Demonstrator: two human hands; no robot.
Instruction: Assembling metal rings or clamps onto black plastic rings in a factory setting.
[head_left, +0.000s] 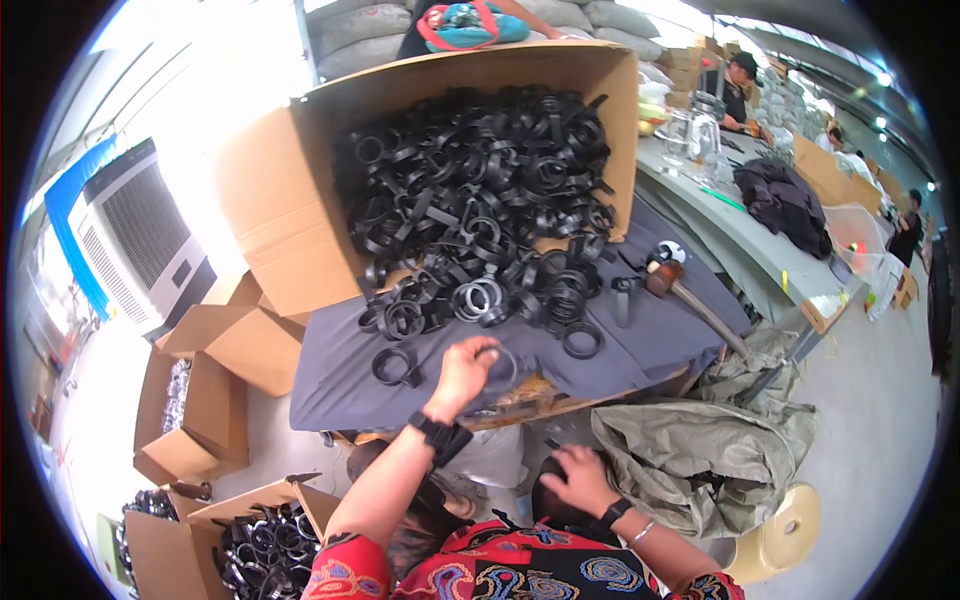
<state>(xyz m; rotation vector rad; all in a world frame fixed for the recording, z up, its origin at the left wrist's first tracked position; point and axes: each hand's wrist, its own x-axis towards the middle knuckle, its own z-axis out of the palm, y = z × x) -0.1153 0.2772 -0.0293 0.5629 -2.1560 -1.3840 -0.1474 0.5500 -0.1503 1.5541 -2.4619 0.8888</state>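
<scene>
My left hand point(462, 378) is raised over the front edge of the cloth-covered table. Its fingers are closed on a thin black ring point(511, 366). Lower and to the right, my right hand point(582, 480) hovers above my lap, with thumb and fingers apart. A small dark piece point(552, 443) shows just beyond its fingertips; I cannot tell whether they touch. Beyond my left hand, a large cardboard box point(290, 205) lies tipped toward me, and many black rings with tabs point(480, 180) spill from it. Single rings lie nearer, one point(393, 367) left of my hand and another point(582, 340) right.
A hammer point(690, 298) rests at the table's right side. Cardboard boxes point(165, 500) with black rings stand at lower left, below an air cooler point(140, 235). A grey-green sack point(690, 455) and yellow stool point(785, 535) are at right. People work at a long table point(690, 190).
</scene>
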